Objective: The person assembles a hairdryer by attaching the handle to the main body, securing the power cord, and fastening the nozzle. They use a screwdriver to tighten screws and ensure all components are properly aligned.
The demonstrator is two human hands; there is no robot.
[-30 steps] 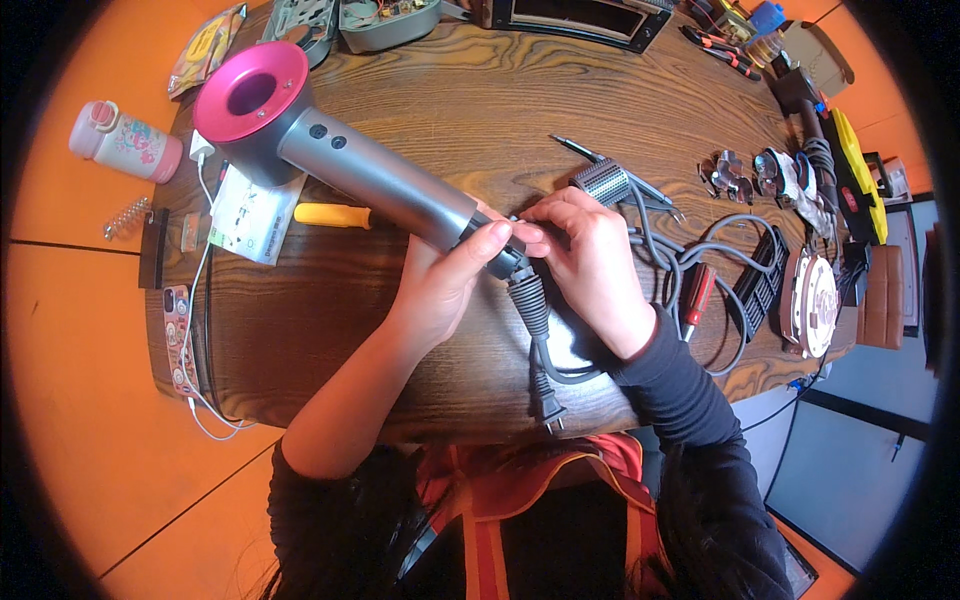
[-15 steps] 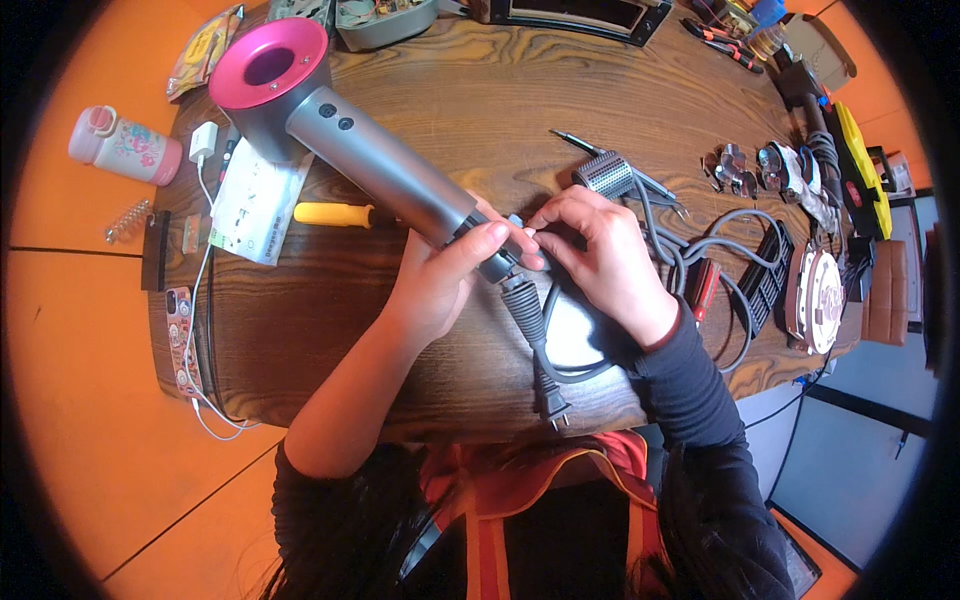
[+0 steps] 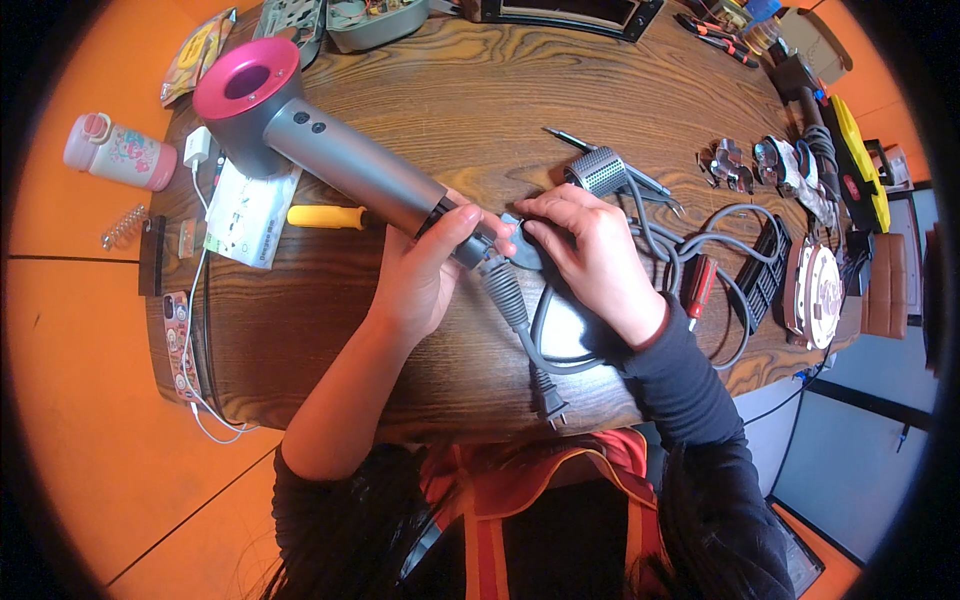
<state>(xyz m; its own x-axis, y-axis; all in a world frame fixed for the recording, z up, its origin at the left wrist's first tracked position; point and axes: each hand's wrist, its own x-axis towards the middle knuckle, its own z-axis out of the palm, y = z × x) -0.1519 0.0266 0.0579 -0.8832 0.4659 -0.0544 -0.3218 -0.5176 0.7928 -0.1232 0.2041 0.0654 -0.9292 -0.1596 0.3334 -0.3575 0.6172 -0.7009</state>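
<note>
Nearest, at lower centre, a two-pin plug (image 3: 553, 403) lies on the wooden surface (image 3: 290, 340). Mid-frame, the left hand (image 3: 425, 268) grips the handle end of a hair dryer (image 3: 355, 172); the right hand (image 3: 595, 245) is closed, seemingly on a small grey piece (image 3: 525, 253) its fingers partly hide. Farther, a perforated metal cylinder (image 3: 596, 172) lies above centre; the dryer's pink ring (image 3: 284, 62) points upper left.

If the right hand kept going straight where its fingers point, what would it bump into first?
Probably the left hand, at its fingertips, and then the hair dryer it holds. How deep each one sits is hard to tell from this picture.
</note>
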